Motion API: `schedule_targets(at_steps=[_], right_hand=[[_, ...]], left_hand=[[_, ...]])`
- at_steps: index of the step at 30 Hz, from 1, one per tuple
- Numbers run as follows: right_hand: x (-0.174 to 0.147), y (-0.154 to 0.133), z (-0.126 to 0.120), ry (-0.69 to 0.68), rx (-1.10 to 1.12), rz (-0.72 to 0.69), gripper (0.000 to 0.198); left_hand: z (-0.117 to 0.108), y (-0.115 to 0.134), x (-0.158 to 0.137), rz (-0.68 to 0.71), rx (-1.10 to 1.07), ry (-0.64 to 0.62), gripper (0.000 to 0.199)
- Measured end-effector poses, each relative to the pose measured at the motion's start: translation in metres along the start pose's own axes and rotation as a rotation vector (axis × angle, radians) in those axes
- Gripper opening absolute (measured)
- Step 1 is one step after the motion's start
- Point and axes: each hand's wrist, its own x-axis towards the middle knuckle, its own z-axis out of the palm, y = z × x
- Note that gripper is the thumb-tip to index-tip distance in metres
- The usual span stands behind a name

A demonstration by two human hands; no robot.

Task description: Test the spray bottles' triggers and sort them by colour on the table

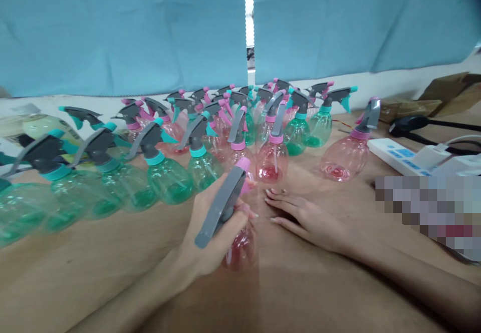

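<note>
My left hand [210, 238] is closed around the neck of a pink spray bottle [242, 250], whose grey trigger head with a pink nozzle tilts up and away from me. The bottle is at the front middle of the table, its clear body showing below my fingers. To its right, my right hand [300, 215] lies on the tabletop with its fingers stretched out, holding nothing. Just beyond both hands stands another pink spray bottle [273, 160]. A green spray bottle [205, 168] is close behind my left hand.
Rows of green and pink spray bottles fill the back and left of the brown table [124, 273]. A lone pink bottle [343, 157] stands at right, beside a white power strip [398, 157] with plugs. Cardboard [447, 95] lies behind; a blue curtain [112, 32] hangs at the back.
</note>
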Motion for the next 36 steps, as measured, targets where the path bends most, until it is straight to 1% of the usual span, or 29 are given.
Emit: schedule_targets(at_steps=[6, 14, 22, 28, 30, 34, 36], right_hand=[[-0.0005, 0.0002, 0.0006, 0.018, 0.011, -0.005, 0.047], [-0.0013, 0.0013, 0.0023, 0.052, 0.039, -0.009, 0.047], [-0.0012, 0.0015, 0.0011, 0.024, 0.013, -0.011, 0.048], [-0.0009, 0.0005, 0.001, 0.035, 0.025, -0.014, 0.046], [-0.0011, 0.0008, 0.0014, 0.038, 0.024, -0.014, 0.046], [-0.0011, 0.0016, 0.0016, 0.044, 0.029, -0.012, 0.047], [-0.001, 0.0015, 0.001, 0.036, 0.029, -0.011, 0.047]], left_hand=[[0.0027, -0.0042, -0.0019, 0.025, 0.067, 0.038, 0.01], [0.0019, -0.0008, -0.0029, 0.027, 0.05, 0.023, 0.01], [0.0035, 0.004, -0.0015, -0.005, 0.018, 0.041, 0.006], [0.0029, 0.0045, -0.0012, 0.014, 0.038, 0.041, 0.008], [0.0018, 0.005, -0.0009, 0.008, 0.063, 0.026, 0.009], [-0.0009, 0.0029, 0.0001, -0.005, 0.076, -0.046, 0.012], [-0.002, -0.0001, 0.0005, 0.006, 0.11, -0.055, 0.012]])
